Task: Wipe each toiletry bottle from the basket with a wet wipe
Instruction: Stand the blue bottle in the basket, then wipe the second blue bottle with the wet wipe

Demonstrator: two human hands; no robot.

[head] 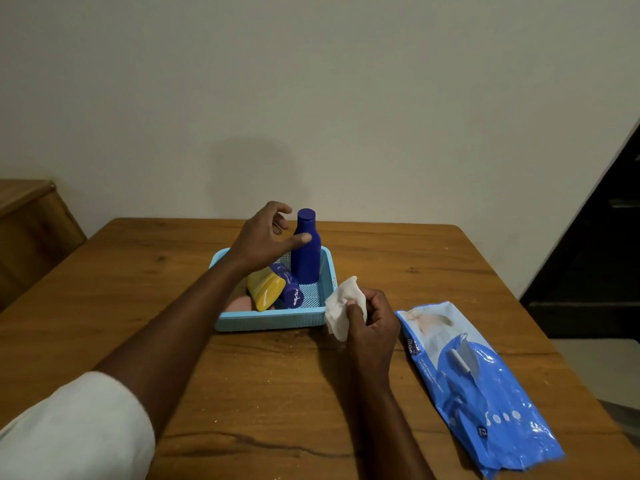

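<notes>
**Left hand at the tall bottle, right hand gripping a wipe**

The left hand (265, 237) hangs over the basket (273, 320) with its fingers spread and loosely bent, clamped on nothing. Its thumb stretches right and its tip lies against the shoulder of the tall bottle (305, 251); the other fingers curl in the air just left of the cap, apart from it. Whether the thumb presses or only overlaps the bottle cannot be told.

The right hand (372, 323) sits on the table (277, 393) just right of the basket. Its fingers and thumb are curled together round one white wipe (343, 306), which bunches up and out of the fist towards the basket's near right corner.

One light blue basket stands mid-table. It holds four toiletries: one tall dark blue bottle standing upright at the back right, one smaller blue bottle (289, 285) lying tilted with its cap towards the viewer, one yellow bottle (265, 289) lying beside it on the left, and one pink item (239, 303) partly hidden by the left forearm.

One blue pack (485, 386) of wipes lies flat on the right of the table, near the right hand.
</notes>
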